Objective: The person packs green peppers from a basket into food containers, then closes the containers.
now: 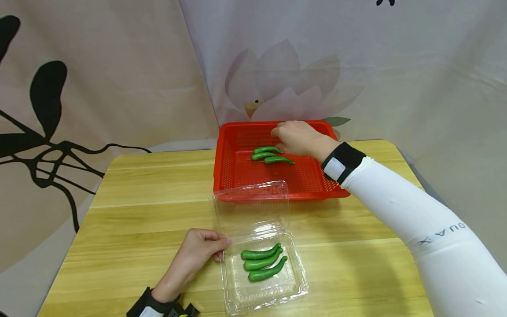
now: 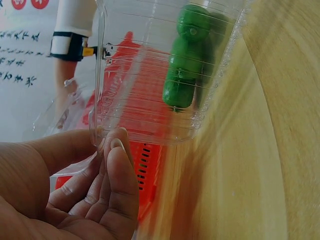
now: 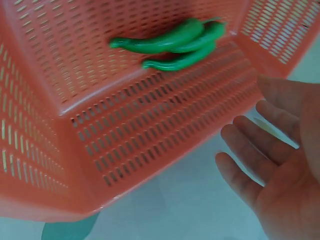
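Three green chili peppers [image 1: 261, 265] lie side by side in the base of a clear plastic clamshell box [image 1: 297, 286], whose lid stands folded back toward the basket. My left hand [image 1: 203, 247] pinches the box's left edge between thumb and fingers; the left wrist view shows the thumb against the clear rim [image 2: 98, 115]. Over the far right part of a red basket [image 1: 227, 167] hovers my right hand [image 1: 299, 137]. Its fingers look spread and relaxed in the right wrist view, with nothing in them. Three more green peppers [image 3: 165, 42] rest in the basket, apart from that hand.
A wooden table [image 1: 158, 198] carries the box and the basket. Behind it hangs a pale curtain [image 1: 138, 75] with printed flowers and dark stems. The box's raised lid [image 1: 253, 211] stands in front of the basket's near wall.
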A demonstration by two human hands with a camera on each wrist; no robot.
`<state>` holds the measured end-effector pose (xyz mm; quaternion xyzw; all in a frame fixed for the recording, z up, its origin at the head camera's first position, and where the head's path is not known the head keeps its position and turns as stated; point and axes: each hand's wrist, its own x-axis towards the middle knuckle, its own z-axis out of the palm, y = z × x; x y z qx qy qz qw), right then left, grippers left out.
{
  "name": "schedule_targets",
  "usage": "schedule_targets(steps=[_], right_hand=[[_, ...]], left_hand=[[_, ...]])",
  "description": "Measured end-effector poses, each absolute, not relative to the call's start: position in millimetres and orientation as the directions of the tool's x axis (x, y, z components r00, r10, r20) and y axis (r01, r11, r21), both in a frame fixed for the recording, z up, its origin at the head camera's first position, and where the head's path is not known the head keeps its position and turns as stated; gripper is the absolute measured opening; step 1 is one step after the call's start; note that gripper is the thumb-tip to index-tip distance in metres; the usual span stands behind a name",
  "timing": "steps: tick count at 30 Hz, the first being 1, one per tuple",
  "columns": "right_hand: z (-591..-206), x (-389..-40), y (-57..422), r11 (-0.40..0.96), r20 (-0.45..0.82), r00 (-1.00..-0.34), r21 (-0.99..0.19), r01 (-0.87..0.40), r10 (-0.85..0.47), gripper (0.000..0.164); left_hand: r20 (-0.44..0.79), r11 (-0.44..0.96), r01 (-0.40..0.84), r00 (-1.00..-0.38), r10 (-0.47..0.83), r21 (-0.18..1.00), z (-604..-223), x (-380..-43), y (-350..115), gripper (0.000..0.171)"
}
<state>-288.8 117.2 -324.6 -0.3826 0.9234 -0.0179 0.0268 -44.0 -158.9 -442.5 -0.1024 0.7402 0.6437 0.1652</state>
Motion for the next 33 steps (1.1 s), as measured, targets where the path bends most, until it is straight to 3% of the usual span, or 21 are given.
schedule_targets(steps=[16,25,33], right_hand=[[-370,-306,109,0.741,-0.303,-0.72,0.059,-0.668,-0.625,0.015],[-381,-312,109,0.75,-0.326,-0.722,0.055,-0.659,-0.611,0.022],[-386,-317,108,0.754,-0.34,-0.731,0.088,-0.651,-0.591,0.01]], left_hand=[[-0.385,0.152,-0.371,-0.92,0.072,0.916,-440,-43,-161,0.017],[-0.377,0.164,-0.362,-0.923,0.077,0.918,-437,-45,-163,0.016],[-0.377,0.165,-0.363,-0.924,0.061,0.917,-435,-47,-163,0.016]])
